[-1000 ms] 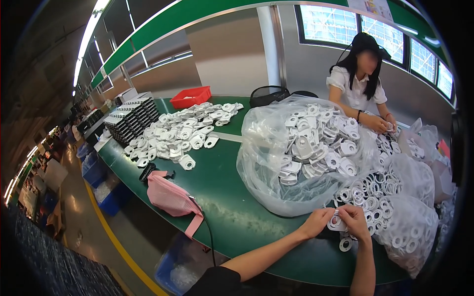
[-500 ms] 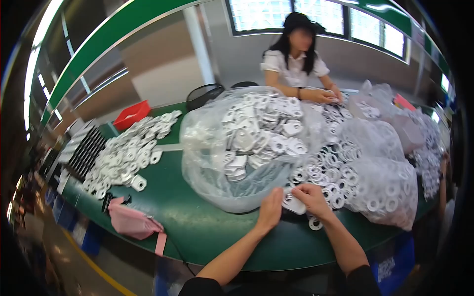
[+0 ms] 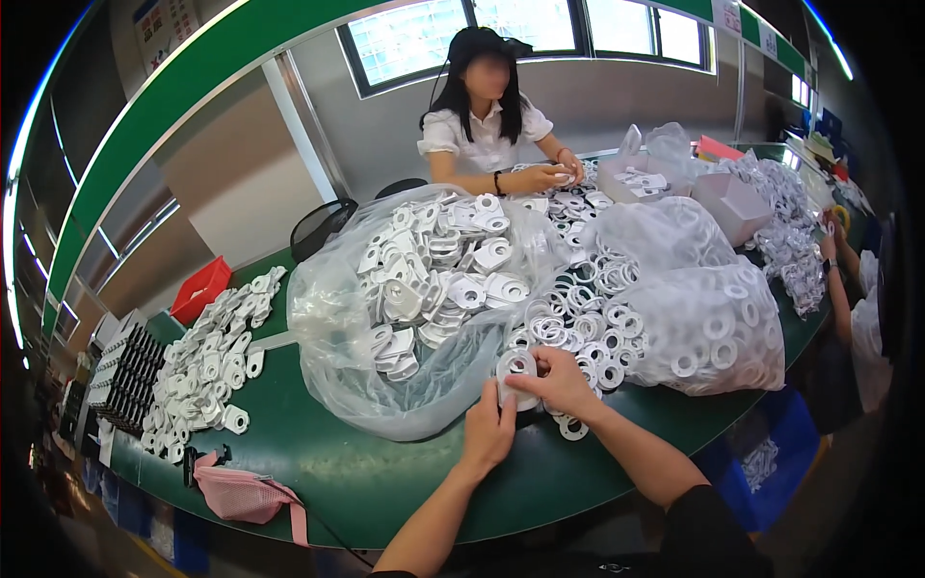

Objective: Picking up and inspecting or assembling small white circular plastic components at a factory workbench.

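Observation:
My left hand [image 3: 488,430] grips a white rounded plate with a round hole [image 3: 515,366], its thumb and fingers along the left edge. From the right, my right hand [image 3: 567,383] pinches the same plate, its thumb lying across the face. Whether a separate ring sits on the plate cannot be made out. Just beyond my hands, many loose white rings [image 3: 602,328] are heaped on the green table. To the left of them, an open clear plastic bag [image 3: 328,356] is filled with white holed plates [image 3: 443,260].
A bag of rings [image 3: 718,337] stands at the right. At the left lie more white plates [image 3: 217,356], stacked black trays [image 3: 125,371], a red bin [image 3: 200,289] and a pink pouch [image 3: 241,491]. Across the table [image 3: 366,482] a person [image 3: 482,135] handles small parts; another person's hand [image 3: 836,236] shows far right.
The view has swung right, so the scene sits further left. My left thumb now rests at the plate's edge, and my right thumb has come across its face.

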### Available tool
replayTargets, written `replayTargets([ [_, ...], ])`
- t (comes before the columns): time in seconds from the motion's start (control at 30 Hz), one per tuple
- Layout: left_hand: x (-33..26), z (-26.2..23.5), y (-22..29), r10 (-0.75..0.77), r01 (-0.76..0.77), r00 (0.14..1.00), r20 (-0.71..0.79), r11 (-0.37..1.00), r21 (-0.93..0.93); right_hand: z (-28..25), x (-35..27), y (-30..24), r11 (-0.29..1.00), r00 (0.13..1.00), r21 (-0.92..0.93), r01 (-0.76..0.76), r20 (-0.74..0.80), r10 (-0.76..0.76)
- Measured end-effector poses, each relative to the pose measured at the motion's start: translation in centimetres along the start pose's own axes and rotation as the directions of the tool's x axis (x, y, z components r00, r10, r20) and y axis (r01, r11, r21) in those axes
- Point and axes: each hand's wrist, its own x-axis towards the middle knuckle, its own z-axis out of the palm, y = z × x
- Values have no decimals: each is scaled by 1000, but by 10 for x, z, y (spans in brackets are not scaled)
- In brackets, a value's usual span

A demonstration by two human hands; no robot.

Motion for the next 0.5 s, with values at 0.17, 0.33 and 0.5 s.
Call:
replayTargets([
  [0.17,10,-7,-17,-92,70,994,-65,955,-287,-11,7,-7,999,982,40,1,190,-8],
  [0.33,35,-69,-28,-236,167,965,-111,887,-431,-20,10,-14,994,996,-108,20,91,-11],
  [0.5,90,-217,-66,-433,75,776,-458,785,-615,-33,12,-13,912,959,-331,243,-62,-278],
])
